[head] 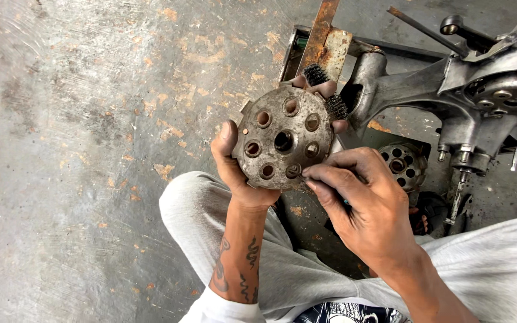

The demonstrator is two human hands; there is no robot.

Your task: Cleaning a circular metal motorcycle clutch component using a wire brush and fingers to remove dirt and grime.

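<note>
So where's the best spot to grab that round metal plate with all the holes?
By its outer rim, probably from the left side, as the left hand does: thumb on the front edge, fingers behind. The round plate is flat and faces up, so an edge grip leaves its holes free for the right hand at the lower edge.

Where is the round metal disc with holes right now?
In the head view, the disc sits centre frame, gripped by the left hand, with the right hand touching its lower edge, just left of the engine casing.
</note>
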